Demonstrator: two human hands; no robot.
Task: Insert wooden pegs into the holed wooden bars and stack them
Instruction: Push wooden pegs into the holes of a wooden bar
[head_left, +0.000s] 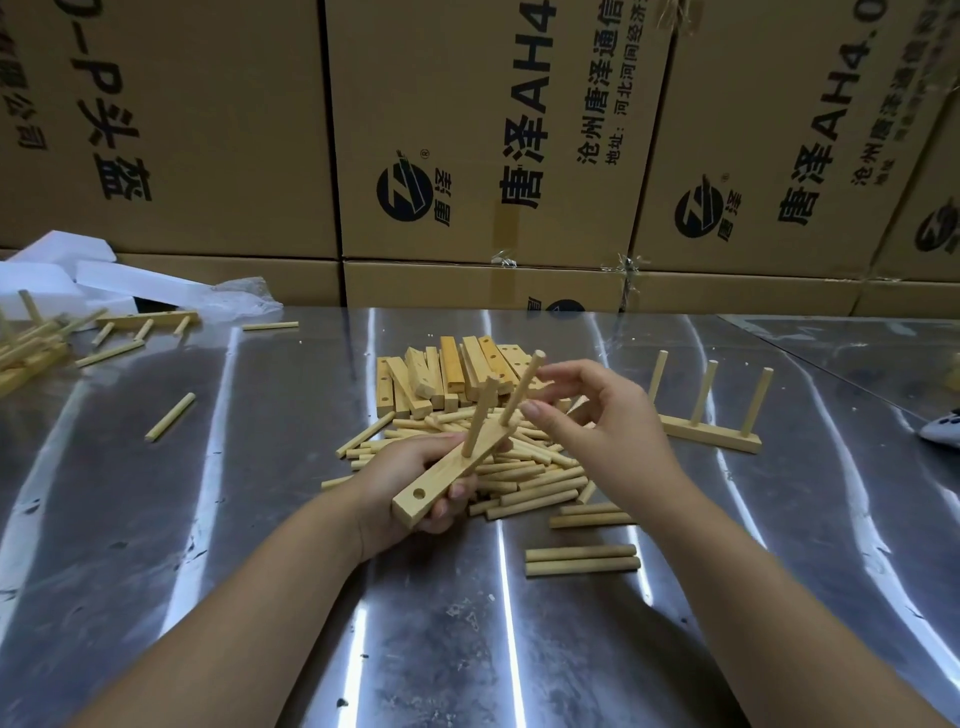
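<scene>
Steel table (467, 649) lies open near me; my left hand (410, 488) clamps a pale holed bar (447, 475), right hand (602, 415) seemingly pinches its far peg (524, 384).

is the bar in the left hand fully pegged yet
Not full: two pegs stand in the bar, gripped by the left hand; the hole at its near end is empty.

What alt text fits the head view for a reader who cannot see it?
A person's left hand grips a holed wooden bar with one peg in it, while the right hand pinches a second peg in the next hole; the near end hole is empty. Loose pegs and bare bars lie behind on a steel table, a finished three-peg bar to the right.
</scene>
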